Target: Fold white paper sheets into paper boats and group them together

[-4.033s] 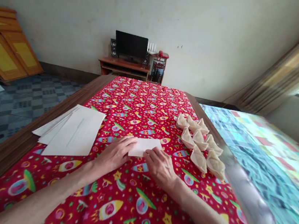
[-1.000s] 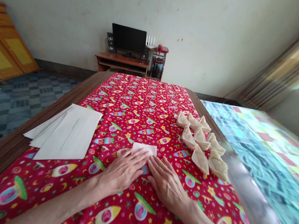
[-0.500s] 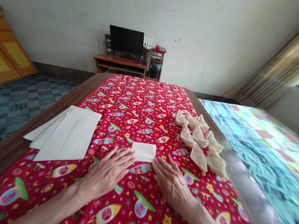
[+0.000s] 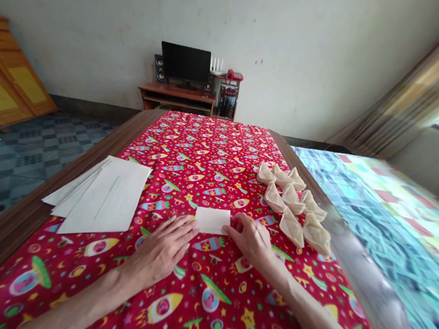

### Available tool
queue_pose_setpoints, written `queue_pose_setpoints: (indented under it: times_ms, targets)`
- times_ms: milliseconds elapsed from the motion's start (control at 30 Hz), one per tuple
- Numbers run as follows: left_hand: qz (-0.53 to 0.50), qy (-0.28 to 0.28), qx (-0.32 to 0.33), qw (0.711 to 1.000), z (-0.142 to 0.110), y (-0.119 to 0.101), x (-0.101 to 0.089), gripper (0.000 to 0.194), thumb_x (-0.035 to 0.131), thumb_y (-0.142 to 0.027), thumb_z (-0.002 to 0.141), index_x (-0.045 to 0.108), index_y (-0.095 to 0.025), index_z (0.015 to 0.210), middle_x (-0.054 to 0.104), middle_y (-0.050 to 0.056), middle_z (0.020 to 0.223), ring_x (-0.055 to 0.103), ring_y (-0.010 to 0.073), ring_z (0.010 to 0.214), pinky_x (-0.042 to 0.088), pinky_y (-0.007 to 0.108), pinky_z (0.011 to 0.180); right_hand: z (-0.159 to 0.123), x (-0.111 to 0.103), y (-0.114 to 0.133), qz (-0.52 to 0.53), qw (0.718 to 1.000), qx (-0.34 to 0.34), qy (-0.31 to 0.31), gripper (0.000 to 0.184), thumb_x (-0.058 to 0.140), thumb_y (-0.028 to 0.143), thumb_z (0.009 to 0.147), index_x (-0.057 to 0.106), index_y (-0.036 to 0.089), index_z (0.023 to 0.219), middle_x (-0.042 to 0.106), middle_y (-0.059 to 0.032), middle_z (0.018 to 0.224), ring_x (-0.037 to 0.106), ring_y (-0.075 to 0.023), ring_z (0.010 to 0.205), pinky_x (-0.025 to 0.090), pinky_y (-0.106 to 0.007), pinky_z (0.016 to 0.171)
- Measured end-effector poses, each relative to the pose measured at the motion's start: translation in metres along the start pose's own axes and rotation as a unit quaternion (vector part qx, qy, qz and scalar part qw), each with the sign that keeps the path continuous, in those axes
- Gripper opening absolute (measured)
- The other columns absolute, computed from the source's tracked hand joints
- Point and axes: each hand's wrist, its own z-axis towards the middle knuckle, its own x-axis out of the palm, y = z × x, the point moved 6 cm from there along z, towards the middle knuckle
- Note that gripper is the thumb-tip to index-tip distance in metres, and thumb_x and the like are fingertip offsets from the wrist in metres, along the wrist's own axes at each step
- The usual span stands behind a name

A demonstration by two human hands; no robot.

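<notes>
A small folded white paper (image 4: 212, 221) lies flat on the red patterned cloth in front of me. My left hand (image 4: 167, 241) rests palm down with its fingers stretched out, fingertips at the paper's lower left corner. At the right edge, my right hand (image 4: 249, 237) has its fingers curled, and thumb and forefinger pinch the lower right corner. To the right sit several folded paper boats (image 4: 291, 227), pale and open-topped, grouped in rows. A fanned stack of white paper sheets (image 4: 105, 198) with faint print lies to the left.
The red cloth (image 4: 204, 157) covers most of a dark wooden table (image 4: 103, 144). Beyond its far end stands a desk with a monitor (image 4: 185, 63). A bed with a blue patterned sheet (image 4: 360, 204) adjoins on the right, a wooden cabinet (image 4: 9, 72) is at far left.
My right hand has gone from lying flat beside the paper to curled fingers at its right edge. The left hand stays flat at the left corner.
</notes>
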Motion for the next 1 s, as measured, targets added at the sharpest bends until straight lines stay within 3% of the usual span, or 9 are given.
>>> queue_pose_setpoints:
  times_ms: [233, 367, 500, 633, 700, 767, 867, 1000]
  targets:
    - [-0.016, -0.008, -0.014, 1.0, -0.001, 0.001, -0.001, 0.044, 0.04, -0.017, 0.092, 0.045, -0.021, 0.135, 0.047, 0.004, 0.139, 0.041, 0.0204, 0.129, 0.038, 0.039, 0.107, -0.006, 0.003, 0.015, 0.073, 0.997, -0.029, -0.02, 0.018, 0.061, 0.027, 0.078, 0.054, 0.02, 0.063, 0.056, 0.0051, 0.057, 0.05, -0.0095, 0.05, 0.032, -0.02, 0.048]
    - [-0.019, -0.052, -0.042, 0.998, 0.002, 0.008, -0.008, 0.056, 0.038, -0.015, 0.092, 0.023, -0.021, 0.146, 0.028, 0.007, 0.151, 0.033, 0.0226, 0.135, 0.035, 0.04, 0.11, -0.01, -0.018, 0.026, 0.123, 0.981, -0.118, -0.092, 0.015, 0.056, 0.025, 0.085, 0.056, 0.019, 0.071, 0.056, 0.0017, 0.067, 0.051, -0.0103, 0.059, 0.038, -0.021, 0.056]
    - [-0.016, -0.115, -0.068, 0.991, 0.01, 0.013, -0.027, 0.065, 0.039, -0.016, 0.093, 0.006, -0.022, 0.148, 0.017, 0.009, 0.154, 0.025, 0.0264, 0.138, 0.034, 0.043, 0.109, -0.014, -0.05, 0.04, 0.044, 0.961, -0.204, -0.183, 0.014, 0.048, 0.023, 0.09, 0.059, 0.019, 0.081, 0.06, -0.0032, 0.077, 0.054, -0.0139, 0.071, 0.04, -0.026, 0.066]
    - [-0.006, -0.145, -0.052, 0.988, 0.021, 0.007, -0.045, 0.072, 0.044, -0.015, 0.092, 0.0, -0.024, 0.148, 0.011, 0.011, 0.155, 0.017, 0.0301, 0.14, 0.031, 0.049, 0.109, -0.024, -0.053, 0.057, -0.079, 0.933, -0.3, -0.182, 0.016, 0.044, 0.018, 0.092, 0.059, 0.019, 0.086, 0.062, -0.0049, 0.083, 0.052, -0.0149, 0.074, 0.037, -0.03, 0.068]
    - [-0.004, -0.128, -0.027, 0.991, 0.026, 0.0, -0.045, 0.068, 0.047, -0.017, 0.091, 0.009, -0.024, 0.147, 0.016, 0.012, 0.153, 0.019, 0.0309, 0.139, 0.03, 0.051, 0.109, -0.03, -0.042, 0.063, -0.117, 0.924, -0.329, -0.158, 0.018, 0.043, 0.016, 0.092, 0.059, 0.018, 0.084, 0.06, -0.0043, 0.08, 0.049, -0.0146, 0.07, 0.034, -0.031, 0.064]
    - [-0.013, -0.094, 0.005, 0.995, 0.03, -0.008, -0.037, 0.056, 0.05, -0.02, 0.09, 0.028, -0.024, 0.142, 0.03, 0.011, 0.148, 0.029, 0.0298, 0.134, 0.032, 0.05, 0.108, -0.034, -0.027, 0.066, -0.132, 0.922, -0.342, -0.126, 0.021, 0.041, 0.015, 0.093, 0.057, 0.018, 0.08, 0.058, -0.0039, 0.077, 0.046, -0.0146, 0.067, 0.032, -0.031, 0.062]
    - [-0.053, -0.029, 0.03, 0.998, 0.03, -0.014, -0.017, 0.032, 0.051, -0.021, 0.089, 0.053, -0.022, 0.122, 0.055, 0.008, 0.123, 0.049, 0.0244, 0.113, 0.042, 0.043, 0.098, -0.037, -0.008, 0.066, -0.128, 0.928, -0.342, -0.072, 0.024, 0.039, 0.016, 0.093, 0.055, 0.017, 0.075, 0.054, -0.0037, 0.075, 0.045, -0.0152, 0.067, 0.033, -0.03, 0.061]
    - [-0.111, 0.001, 0.01, 0.994, 0.024, -0.012, 0.004, 0.018, 0.052, -0.013, 0.088, 0.062, -0.019, 0.101, 0.062, 0.004, 0.094, 0.057, 0.0188, 0.091, 0.049, 0.033, 0.082, -0.038, 0.002, 0.062, -0.092, 0.937, -0.337, -0.013, 0.021, 0.043, 0.02, 0.094, 0.058, 0.018, 0.079, 0.056, -0.0037, 0.08, 0.049, -0.0147, 0.072, 0.037, -0.027, 0.063]
